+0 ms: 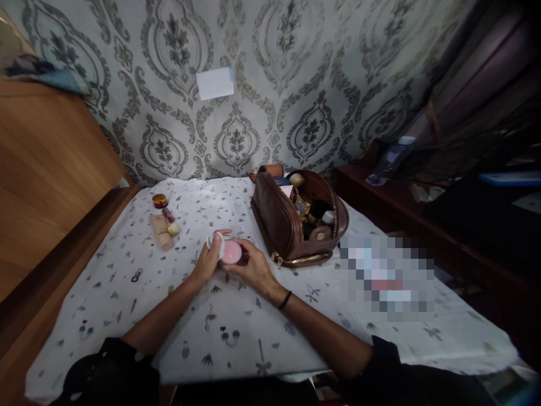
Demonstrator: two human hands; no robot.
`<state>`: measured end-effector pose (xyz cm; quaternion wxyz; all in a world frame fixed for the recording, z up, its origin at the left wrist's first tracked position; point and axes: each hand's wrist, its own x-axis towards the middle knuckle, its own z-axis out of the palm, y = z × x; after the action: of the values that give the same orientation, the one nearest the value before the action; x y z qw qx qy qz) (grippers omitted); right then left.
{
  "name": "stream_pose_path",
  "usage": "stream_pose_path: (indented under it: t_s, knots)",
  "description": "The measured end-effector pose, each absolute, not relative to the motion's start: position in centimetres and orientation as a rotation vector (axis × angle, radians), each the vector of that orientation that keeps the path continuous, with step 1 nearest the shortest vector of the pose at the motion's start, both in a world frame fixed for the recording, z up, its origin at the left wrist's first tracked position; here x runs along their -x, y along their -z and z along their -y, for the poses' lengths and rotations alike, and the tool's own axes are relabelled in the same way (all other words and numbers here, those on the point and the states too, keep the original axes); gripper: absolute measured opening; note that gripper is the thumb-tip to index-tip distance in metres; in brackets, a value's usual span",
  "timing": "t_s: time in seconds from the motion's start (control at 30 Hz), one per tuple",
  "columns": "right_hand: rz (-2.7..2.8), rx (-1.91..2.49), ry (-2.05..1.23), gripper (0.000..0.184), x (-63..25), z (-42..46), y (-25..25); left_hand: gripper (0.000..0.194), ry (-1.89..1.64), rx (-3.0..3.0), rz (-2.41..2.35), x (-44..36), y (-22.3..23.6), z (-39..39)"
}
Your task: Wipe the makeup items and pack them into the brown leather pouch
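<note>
Grey damask-patterned wall (pixel 262 90) at my twelve o'clock, wooden panel (pixel 46 175) at my ten, dark reddish ledge (pixel 391 208) at my two, printed white cloth (pixel 236 316) at six, dim light.

A small, round pink container (pixel 232 253), its glossy face tilted up toward you, rests in the fingers of your right hand (pixel 257 268); just beside it, your left hand (pixel 207 260) holds a white piece (pixel 222 248), partly hidden by your thumb, its kind unclear.

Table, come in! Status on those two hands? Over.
Left hand and right hand gripping pink-and-white round container. Open brown bag close by, to its right. Nothing seen blocking the hands.
</note>
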<state>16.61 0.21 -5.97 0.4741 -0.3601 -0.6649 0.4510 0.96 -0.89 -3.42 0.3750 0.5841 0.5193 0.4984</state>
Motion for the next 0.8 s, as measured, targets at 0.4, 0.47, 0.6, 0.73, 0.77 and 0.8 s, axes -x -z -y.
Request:
stream_pose_path:
  t_s: [0.4,0.47,0.6,0.73,0.77,0.8]
  knots:
    - [1.029,0.722,-1.639,0.052,-16.7,-0.6,5.1,0.059,-1.324,-1.944,-1.111,-1.2,4.3,1.6]
    - [0.926,0.655,-1.733,0.049,-16.8,-0.6,4.9,0.061,-1.35,-1.874,-1.16,-1.1,4.3,1.4]
    - [0.826,0.603,-1.827,0.039,-17.2,-0.7,4.7,0.059,-1.382,-1.785,-1.185,-0.9,4.3,1.2]
    - [0.802,0.567,-1.958,0.039,-17.6,-0.8,4.5,0.046,-1.441,-1.857,-1.175,-0.9,4.0,1.3]
    - [0.803,0.549,-1.992,0.04,-17.7,-0.7,4.4,0.045,-1.44,-1.871,-1.171,-0.8,3.9,1.4]
    - [0.808,0.532,-2.022,0.042,-17.7,-0.7,4.4,0.045,-1.43,-1.88,-1.164,-0.8,3.8,1.4]
